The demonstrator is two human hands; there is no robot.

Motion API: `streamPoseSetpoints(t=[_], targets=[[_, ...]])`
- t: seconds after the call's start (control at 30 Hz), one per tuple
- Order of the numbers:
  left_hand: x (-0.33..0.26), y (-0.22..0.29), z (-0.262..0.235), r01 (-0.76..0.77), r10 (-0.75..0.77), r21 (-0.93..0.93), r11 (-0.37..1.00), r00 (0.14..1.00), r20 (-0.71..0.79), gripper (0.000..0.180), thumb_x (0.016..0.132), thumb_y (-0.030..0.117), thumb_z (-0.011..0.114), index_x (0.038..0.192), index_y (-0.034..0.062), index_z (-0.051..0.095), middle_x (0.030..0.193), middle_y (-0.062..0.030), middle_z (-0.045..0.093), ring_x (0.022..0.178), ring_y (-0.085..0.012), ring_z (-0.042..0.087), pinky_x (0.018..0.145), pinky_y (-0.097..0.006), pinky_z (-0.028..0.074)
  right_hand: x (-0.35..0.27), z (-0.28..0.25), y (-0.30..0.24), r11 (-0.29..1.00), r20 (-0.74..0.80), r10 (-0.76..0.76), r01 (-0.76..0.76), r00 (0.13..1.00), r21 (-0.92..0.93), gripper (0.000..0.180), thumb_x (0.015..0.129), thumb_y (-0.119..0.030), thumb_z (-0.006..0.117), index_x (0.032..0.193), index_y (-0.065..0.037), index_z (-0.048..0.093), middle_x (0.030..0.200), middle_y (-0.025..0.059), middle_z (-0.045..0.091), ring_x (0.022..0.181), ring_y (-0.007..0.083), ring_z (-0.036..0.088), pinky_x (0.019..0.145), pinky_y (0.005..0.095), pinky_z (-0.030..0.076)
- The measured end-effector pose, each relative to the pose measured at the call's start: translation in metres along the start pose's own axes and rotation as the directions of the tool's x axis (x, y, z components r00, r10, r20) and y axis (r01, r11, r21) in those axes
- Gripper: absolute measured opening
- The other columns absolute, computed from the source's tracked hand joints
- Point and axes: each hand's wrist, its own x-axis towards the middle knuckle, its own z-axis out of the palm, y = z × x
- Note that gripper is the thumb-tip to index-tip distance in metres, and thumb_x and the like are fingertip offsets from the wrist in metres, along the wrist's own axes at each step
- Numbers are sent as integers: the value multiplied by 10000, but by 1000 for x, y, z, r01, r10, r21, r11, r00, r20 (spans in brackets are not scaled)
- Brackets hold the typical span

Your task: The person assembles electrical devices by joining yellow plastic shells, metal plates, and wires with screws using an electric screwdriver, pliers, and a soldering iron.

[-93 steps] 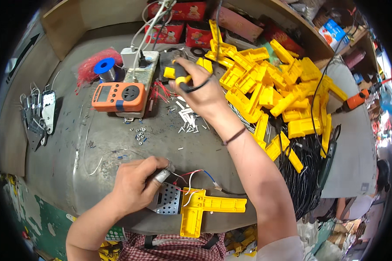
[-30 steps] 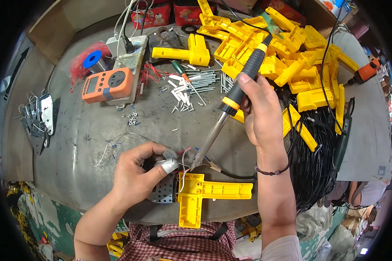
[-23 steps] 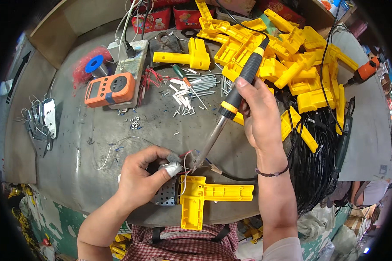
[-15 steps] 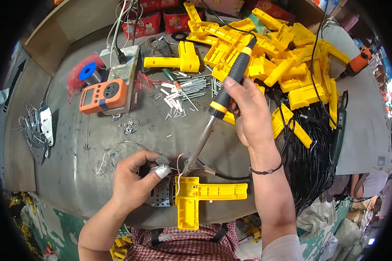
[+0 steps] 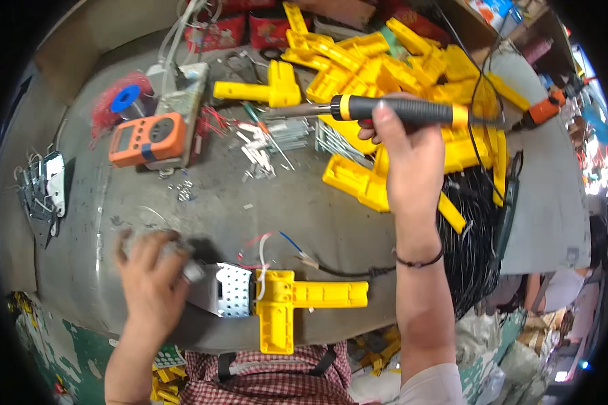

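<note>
My right hand [image 5: 412,145] grips a soldering iron [image 5: 405,110] by its black and yellow handle. The iron lies nearly level above the table, its metal tip toward the left. Blurred by motion, my left hand [image 5: 152,273] hovers with fingers apart beside a perforated metal plate [image 5: 235,290]; grey wrapping shows on its thumb. Against the plate's right edge lies an open yellow T-shaped plastic housing [image 5: 277,324]. A white wire [image 5: 262,250] runs over the housing's edge. Thin red and blue wires rise behind it, the blue one joining a black cable [image 5: 338,271].
An orange meter [image 5: 148,138] rests at the left, near a blue spool [image 5: 125,99]. Screws and white sleeves [image 5: 255,152] lie mid-table. Yellow housings [image 5: 358,67] pile up at the back right, with a black cable bundle [image 5: 476,243] and a power drill [image 5: 546,108].
My right hand has raised the soldering iron away from the wires and swung it level. My left hand has moved left, off the wires; the perforated plate is now more exposed.
</note>
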Motion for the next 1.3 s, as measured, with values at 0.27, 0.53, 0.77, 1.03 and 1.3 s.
streamPoseSetpoints(t=[0.27,0.53,0.77,1.03,1.3], targets=[[-15,29,-4,-23,140,-338,941,935,326,734,579,405,761,1142,20,489,1233,-132,493,1181,-265,446,1007,-542,200,29,78,25,648,209,-645,671,735,-361,190,753,-67,662,908,-10,569,889,123,592,801,313,578,719,377,460],[-19,7,-4,-54,172,-310,949,915,366,800,451,308,817,1131,39,495,1231,-130,481,1228,-283,401,1060,-568,109,9,36,30,756,599,197,269,777,-597,188,791,-170,608,889,-10,611,857,187,589,843,362,558,723,415,453],[23,66,-14,-202,273,-390,898,952,136,582,542,274,763,1034,53,543,1301,-125,424,1259,-323,354,1041,-593,123,-102,-46,0,777,768,375,276,520,-566,184,793,-196,634,875,-32,613,857,134,560,881,310,539,774,378,431],[17,75,-7,-271,315,-289,918,942,115,360,633,161,685,964,57,590,1110,-104,567,1124,-282,496,1013,-596,177,-104,-48,-36,814,626,545,-175,557,-554,195,839,-162,602,968,-16,593,787,125,624,716,238,597,650,314,458],[4,33,10,292,-17,-769,569,939,344,361,731,82,642,1078,25,562,906,-78,634,873,-242,593,1001,-466,312,-106,9,-29,895,632,373,-84,679,-438,201,843,-178,598,967,-21,583,763,126,600,683,231,611,599,335,471]])
